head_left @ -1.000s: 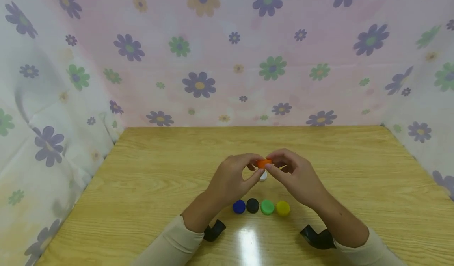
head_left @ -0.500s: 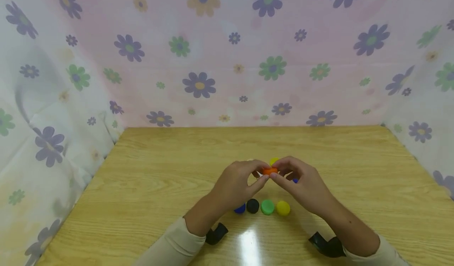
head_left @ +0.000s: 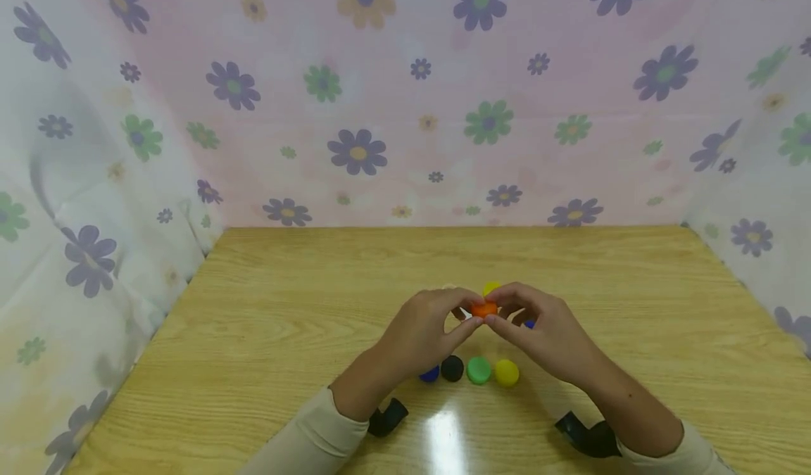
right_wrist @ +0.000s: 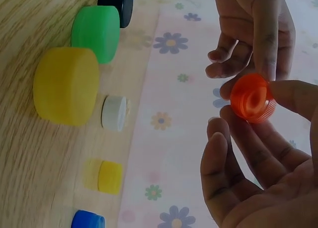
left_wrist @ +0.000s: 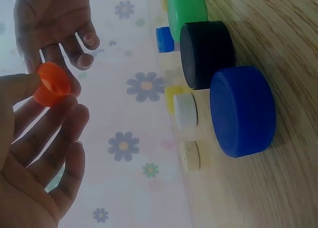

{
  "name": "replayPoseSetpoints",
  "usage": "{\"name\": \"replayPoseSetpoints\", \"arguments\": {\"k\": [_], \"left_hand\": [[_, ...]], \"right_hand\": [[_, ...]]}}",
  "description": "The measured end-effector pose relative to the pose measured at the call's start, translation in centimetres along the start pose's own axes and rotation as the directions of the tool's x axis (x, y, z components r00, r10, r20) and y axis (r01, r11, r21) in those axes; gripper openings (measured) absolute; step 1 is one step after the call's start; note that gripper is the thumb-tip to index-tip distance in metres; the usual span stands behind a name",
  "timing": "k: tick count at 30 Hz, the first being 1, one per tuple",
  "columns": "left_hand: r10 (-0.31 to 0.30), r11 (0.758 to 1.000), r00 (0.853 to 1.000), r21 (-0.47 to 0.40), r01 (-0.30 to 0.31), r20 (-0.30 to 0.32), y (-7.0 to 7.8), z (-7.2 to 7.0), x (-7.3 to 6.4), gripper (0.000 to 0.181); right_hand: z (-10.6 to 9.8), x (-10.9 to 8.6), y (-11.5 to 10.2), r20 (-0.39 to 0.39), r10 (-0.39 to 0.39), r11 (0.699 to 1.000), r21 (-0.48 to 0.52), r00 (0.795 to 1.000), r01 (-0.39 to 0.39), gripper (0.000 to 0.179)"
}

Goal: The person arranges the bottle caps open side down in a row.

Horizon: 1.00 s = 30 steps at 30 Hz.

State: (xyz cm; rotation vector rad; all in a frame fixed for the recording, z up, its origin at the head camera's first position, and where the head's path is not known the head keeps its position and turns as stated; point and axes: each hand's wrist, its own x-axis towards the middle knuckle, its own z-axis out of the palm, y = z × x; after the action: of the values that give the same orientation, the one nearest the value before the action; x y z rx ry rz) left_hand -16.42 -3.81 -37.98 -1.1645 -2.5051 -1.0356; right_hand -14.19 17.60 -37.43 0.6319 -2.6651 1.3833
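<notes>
Between the fingertips of both hands is an orange bottle cap (head_left: 484,309), held above the table. My left hand (head_left: 418,331) pinches its left side with thumb and forefinger. The right hand (head_left: 546,331) grips the other side the same way. Seen from the right wrist, the hollow inside of the orange cap (right_wrist: 252,98) faces the camera. Nearer the body stands a row of larger caps: blue (head_left: 429,371), black (head_left: 452,368), green (head_left: 479,370) and yellow (head_left: 507,373).
Smaller caps lie beyond the row: a white cap (left_wrist: 185,111), a cream cap (left_wrist: 190,155), a yellow cap (right_wrist: 110,177) and a blue cap (right_wrist: 88,220). The hands partly hide them in the head view. Flowered cloth (head_left: 405,109) surrounds the wooden table (head_left: 304,271). Black wrist mounts (head_left: 388,417) sit under the forearms.
Both hands have come nearer the body and slightly right with the orange cap, then nearly stopped. The cap has tilted between the fingers. Small yellow and blue caps now show behind the hands.
</notes>
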Motion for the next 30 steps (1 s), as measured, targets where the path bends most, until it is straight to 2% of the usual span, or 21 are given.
{"name": "replayPoseSetpoints", "arguments": {"k": [8, 13, 20, 24, 30], "left_hand": [[-0.004, 0.998, 1.000, 0.055, 0.004, 0.012, -0.3, 0.2, 0.0, 0.022], [-0.020, 0.997, 0.999, 0.070, 0.018, 0.030, -0.3, 0.4, -0.1, 0.023], [-0.033, 0.992, 0.998, 0.124, 0.027, 0.048, -0.2, 0.5, 0.0, 0.024], [-0.041, 0.991, 0.997, 0.131, 0.032, 0.066, -0.3, 0.8, -0.2, 0.025], [-0.038, 0.986, 0.997, 0.162, 0.026, 0.071, -0.6, 1.1, -0.3, 0.025]], "right_hand": [[-0.2, 0.3, 0.3, 0.031, 0.001, 0.999, -0.043, 1.000, 0.001, 0.025], [-0.2, 0.2, 0.6, 0.054, 0.016, 0.999, -0.041, 0.998, -0.014, 0.027], [0.0, 0.4, 1.0, 0.070, -0.010, 0.999, -0.038, 0.997, 0.013, 0.024], [0.3, 0.3, 1.3, 0.094, 0.009, 1.000, -0.012, 0.996, -0.008, 0.024], [0.4, 0.4, 1.7, 0.109, 0.023, 0.999, -0.028, 0.994, -0.020, 0.024]]}}
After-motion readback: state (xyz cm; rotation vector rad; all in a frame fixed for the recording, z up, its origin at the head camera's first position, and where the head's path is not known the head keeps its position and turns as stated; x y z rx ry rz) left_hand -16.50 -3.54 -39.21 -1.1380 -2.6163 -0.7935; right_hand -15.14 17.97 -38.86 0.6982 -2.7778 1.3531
